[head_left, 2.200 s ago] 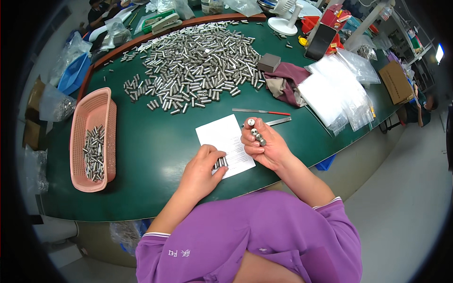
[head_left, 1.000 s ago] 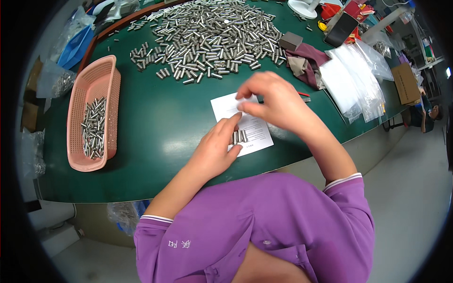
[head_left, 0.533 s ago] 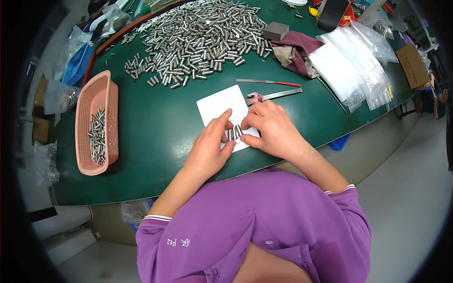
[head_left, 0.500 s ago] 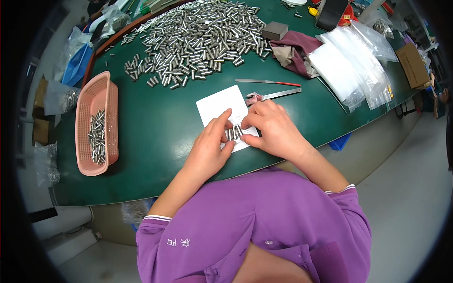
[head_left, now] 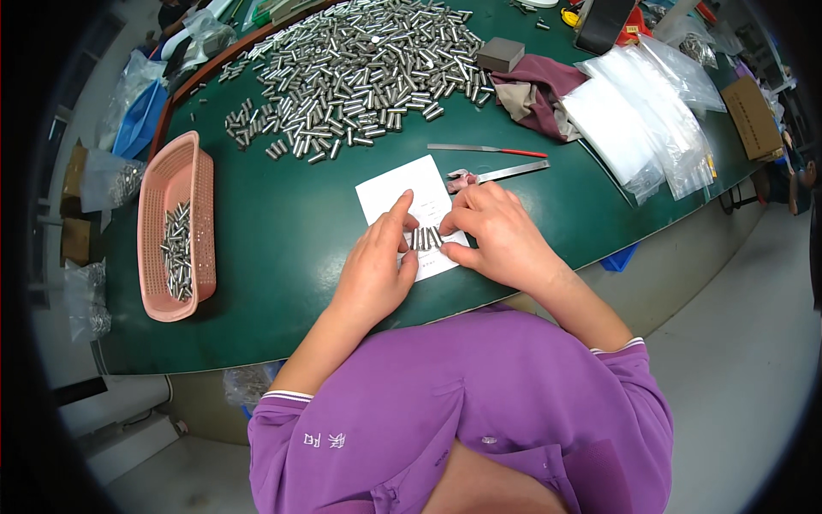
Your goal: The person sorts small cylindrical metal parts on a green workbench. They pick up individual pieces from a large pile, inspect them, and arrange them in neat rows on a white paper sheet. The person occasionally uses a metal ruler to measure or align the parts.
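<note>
Several short shiny metal pins [head_left: 425, 238] stand side by side in a small row on a white printed paper sheet [head_left: 398, 188]. My left hand [head_left: 374, 261] curls in at the row's left end, with fingertips by the pins' upper ends and the thumb lower down. From the other end, my right hand [head_left: 495, 230] closes its thumb and index finger around the rightmost pins. Part of the sheet is hidden beneath my hands. Just beyond them lie a metal strip tool [head_left: 514, 170] with a reddish wrapped end and a thin file [head_left: 479, 148] with a red handle.
A large heap of metal pins [head_left: 368, 73] covers the table's far side. At left stands a pink plastic basket [head_left: 205, 231] holding more pins. A grey block [head_left: 500, 55], a maroon cloth [head_left: 548, 81] and clear plastic bags [head_left: 625, 120] lie at the far right of the green table [head_left: 282, 248].
My left thumb and fingers have drawn back slightly from the row, so more of the pins show. My right hand has barely moved.
</note>
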`<move>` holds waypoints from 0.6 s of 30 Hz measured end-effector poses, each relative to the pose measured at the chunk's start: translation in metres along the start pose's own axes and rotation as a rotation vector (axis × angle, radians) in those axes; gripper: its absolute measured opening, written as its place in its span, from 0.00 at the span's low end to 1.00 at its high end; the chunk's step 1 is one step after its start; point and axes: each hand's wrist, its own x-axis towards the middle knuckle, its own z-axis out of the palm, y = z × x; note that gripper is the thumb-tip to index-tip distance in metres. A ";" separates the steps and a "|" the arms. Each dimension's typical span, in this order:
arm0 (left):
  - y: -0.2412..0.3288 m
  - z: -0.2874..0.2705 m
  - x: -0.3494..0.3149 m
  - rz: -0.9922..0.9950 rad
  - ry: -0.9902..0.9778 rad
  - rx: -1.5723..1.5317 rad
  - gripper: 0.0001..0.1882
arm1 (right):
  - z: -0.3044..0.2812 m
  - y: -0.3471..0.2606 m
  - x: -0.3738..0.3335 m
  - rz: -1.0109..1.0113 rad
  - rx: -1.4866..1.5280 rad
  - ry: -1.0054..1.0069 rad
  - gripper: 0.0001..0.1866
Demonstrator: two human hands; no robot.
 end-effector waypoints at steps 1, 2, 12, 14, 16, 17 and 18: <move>-0.003 0.000 0.000 0.022 0.008 0.015 0.40 | 0.001 0.000 0.000 0.003 0.002 0.003 0.10; -0.004 0.000 0.000 0.043 0.017 0.031 0.40 | 0.002 -0.001 0.000 0.001 0.002 0.005 0.10; -0.007 -0.009 0.003 -0.083 0.026 -0.113 0.38 | 0.015 -0.008 0.003 0.050 0.073 0.059 0.11; -0.004 -0.011 0.006 -0.124 0.017 -0.140 0.37 | 0.019 -0.009 0.005 0.069 0.096 0.038 0.12; -0.003 -0.011 0.008 -0.174 0.013 -0.158 0.37 | 0.024 -0.009 0.006 0.064 0.095 0.039 0.12; -0.003 -0.010 0.008 -0.197 0.011 -0.168 0.38 | 0.024 -0.010 0.007 0.066 0.089 0.038 0.12; -0.004 -0.009 0.008 -0.175 0.025 -0.160 0.38 | 0.024 -0.011 0.007 0.067 0.082 0.038 0.12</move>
